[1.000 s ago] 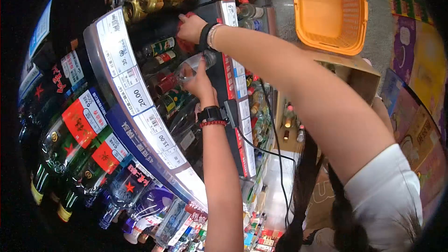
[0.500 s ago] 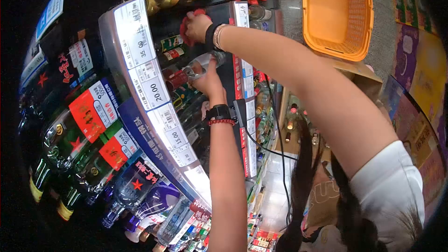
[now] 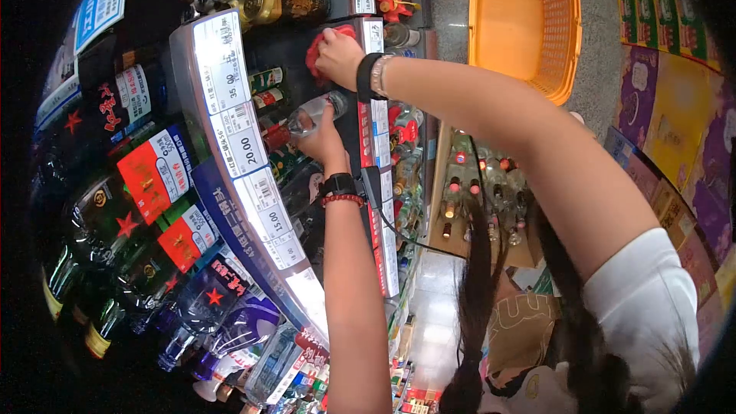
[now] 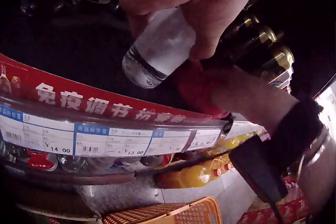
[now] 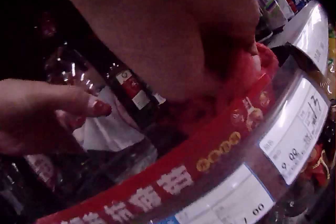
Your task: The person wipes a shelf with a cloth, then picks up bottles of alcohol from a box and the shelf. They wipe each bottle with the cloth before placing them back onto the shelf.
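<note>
- Up at the shelf (image 3: 303, 46), the right hand (image 3: 337, 56) grips a red cloth (image 3: 318, 44).
- Left hand (image 3: 326, 142) clasps a clear bottle (image 3: 310, 115) near the shelf's front edge.

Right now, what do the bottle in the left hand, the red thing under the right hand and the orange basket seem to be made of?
The bottle looks like clear glass, perhaps plastic: see-through, glossy. The red thing looks like soft cloth: matte, bunched. The orange basket looks like moulded plastic, with a uniform colour and lattice walls.
</note>
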`<state>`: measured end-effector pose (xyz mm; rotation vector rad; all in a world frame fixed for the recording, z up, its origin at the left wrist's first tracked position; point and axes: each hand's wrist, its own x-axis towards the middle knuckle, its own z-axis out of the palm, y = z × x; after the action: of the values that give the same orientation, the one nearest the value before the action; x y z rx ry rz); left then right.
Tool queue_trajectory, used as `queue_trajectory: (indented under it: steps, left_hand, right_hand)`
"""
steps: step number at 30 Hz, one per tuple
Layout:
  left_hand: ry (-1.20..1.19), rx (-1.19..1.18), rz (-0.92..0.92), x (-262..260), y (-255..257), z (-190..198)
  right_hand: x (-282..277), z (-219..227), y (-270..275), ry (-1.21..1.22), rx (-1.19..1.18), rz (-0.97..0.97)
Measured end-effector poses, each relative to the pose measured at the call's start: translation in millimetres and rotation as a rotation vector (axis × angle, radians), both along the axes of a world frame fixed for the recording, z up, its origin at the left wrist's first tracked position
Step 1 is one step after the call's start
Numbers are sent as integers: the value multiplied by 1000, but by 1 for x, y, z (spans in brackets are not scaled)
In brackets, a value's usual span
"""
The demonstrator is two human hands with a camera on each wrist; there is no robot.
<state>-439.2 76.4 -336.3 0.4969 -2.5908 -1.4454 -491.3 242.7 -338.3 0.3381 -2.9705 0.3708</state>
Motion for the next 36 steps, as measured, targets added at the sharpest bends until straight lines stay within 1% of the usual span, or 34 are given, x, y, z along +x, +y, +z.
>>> queue_trajectory:
  steps: [1,3,4,6,7,9,10,12,13,15,16,18,19,20,22,23,24,25,26,27,28,29,30,31,32,34,35,36]
  left_hand:
    - [16,-13,-4,3,7,6]
    - [24,-127,-53,6,13,17]
    - [30,-183,-83,6,16,21]
    - [-28,-40,-76,10,21,29]
    - [-55,39,-72,11,24,32]
    - [-33,-21,-106,8,25,31]
    - [-27,-54,-118,8,23,30]
    - [28,-40,-60,9,21,25]
    - [60,-33,-31,8,20,21]
    - [60,35,-36,3,11,9]
    - [58,64,-39,1,6,5]
    - [68,-24,-108,-1,-5,1]
    - [71,-59,-143,-1,-1,3]
    - [67,-9,-120,-1,4,5]
    - [39,78,-76,9,22,27]
    - [36,6,-93,12,12,22]
    - [44,-52,-116,7,-3,8]
    - [61,-106,-137,0,0,5]
    - [76,-87,-102,0,3,1]
    - [87,-75,-64,3,9,8]
    - [99,-64,-22,6,10,8]
    - [112,-146,-9,3,8,6]
    - [85,-116,-10,3,13,10]
    - [56,-89,-9,5,16,16]
    - [25,-64,-8,7,19,21]
    - [-9,-127,-13,5,14,18]
    - [-26,-156,-16,4,13,16]
    - [-1,-112,-21,5,14,14]
  right_hand:
    - [-6,0,-3,21,-19,-45]
    - [-16,0,-14,44,-71,-148]
    - [-21,-1,-21,17,-52,-201]
    - [-19,1,-27,43,-26,-296]
    - [-14,4,-24,-14,-39,-219]
    - [-11,13,-13,-100,-50,-70]
    - [-8,18,-11,-226,-28,0]
    - [6,18,-11,-177,27,173]
    - [5,7,-17,-62,12,172]
    - [-14,-12,-27,14,-65,158]
    - [-23,-11,-31,51,-108,152]
    - [-45,-4,-45,-134,-104,207]
    - [-42,7,-43,-179,-51,217]
    - [-38,19,-44,-219,1,226]
    - [-32,14,-59,-259,-14,174]
    - [-26,11,-62,-284,-15,142]
    - [-27,4,-61,-299,-3,104]
    - [-31,0,-57,-306,15,64]
    - [-32,-4,-54,-318,31,29]
    - [-30,-3,-54,-332,40,-2]
    - [-20,7,-39,-338,87,-43]
    - [-15,15,-32,-322,167,-147]
    - [-12,17,-30,-306,242,-250]
    - [-10,19,-27,-338,283,-187]
    - [-9,24,-30,-365,247,-235]
    - [-12,27,-36,-418,184,-336]
    - [-10,27,-37,-432,195,-356]
    - [-9,31,-39,-449,219,-404]
